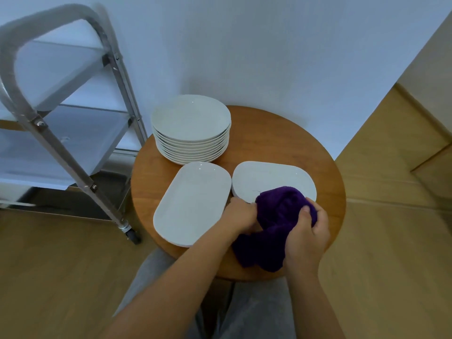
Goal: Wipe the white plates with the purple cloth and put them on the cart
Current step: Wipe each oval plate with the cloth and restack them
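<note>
A bunched purple cloth point(276, 226) hangs over the near edge of a round wooden table point(281, 133). My left hand point(241, 215) grips its left side and my right hand point(307, 234) grips its right side, thumb on top. A tall stack of round white plates point(192, 118) stands at the table's far left. In front of it lies an oblong white plate point(193, 201). To the right lies a small stack of oblong white plates point(271, 177), its near edge partly hidden by the cloth. The metal cart point(80, 113) stands to the left.
The cart has white shelves point(66, 140), slanted metal legs and a caster wheel point(133, 234) on the wood floor close to the table. A white wall rises behind the table. My grey-trousered legs are under the table's near edge.
</note>
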Demonstrator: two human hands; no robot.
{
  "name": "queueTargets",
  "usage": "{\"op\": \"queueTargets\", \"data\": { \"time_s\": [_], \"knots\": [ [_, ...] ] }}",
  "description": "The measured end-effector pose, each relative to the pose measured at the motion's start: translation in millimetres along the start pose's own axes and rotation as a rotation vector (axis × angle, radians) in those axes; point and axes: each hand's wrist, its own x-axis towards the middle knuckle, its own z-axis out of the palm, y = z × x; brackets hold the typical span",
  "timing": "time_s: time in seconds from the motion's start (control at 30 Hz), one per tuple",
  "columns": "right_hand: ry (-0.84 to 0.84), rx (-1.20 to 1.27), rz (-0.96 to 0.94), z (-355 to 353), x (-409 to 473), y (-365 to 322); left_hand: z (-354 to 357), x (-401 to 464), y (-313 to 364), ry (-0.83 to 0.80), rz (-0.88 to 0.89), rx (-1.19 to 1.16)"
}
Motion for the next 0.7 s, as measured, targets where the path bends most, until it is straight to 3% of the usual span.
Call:
{"op": "queueTargets", "data": {
  "time_s": [0.13, 0.33, 0.53, 0.7],
  "knots": [
    [0.020, 0.026, 0.019, -6.5, 11.7, 3.7, 8.2, 18.0, 15.2, 0.100, -0.142, -0.128],
    [0.029, 0.042, 0.042, -8.0, 19.3, 9.1, 21.0, 20.2, 11.7, 0.042, -0.111, -0.140],
    [0.045, 0.087, 0.050, -15.9, 26.6, 8.5, 10.6, 27.5, 11.1, 0.147, -0.051, 0.143],
    [0.054, 0.111, 0.067, -16.1, 30.1, 8.5, 0.4, 39.7, 24.7, 0.023, -0.119, 0.375]
  ]
}}
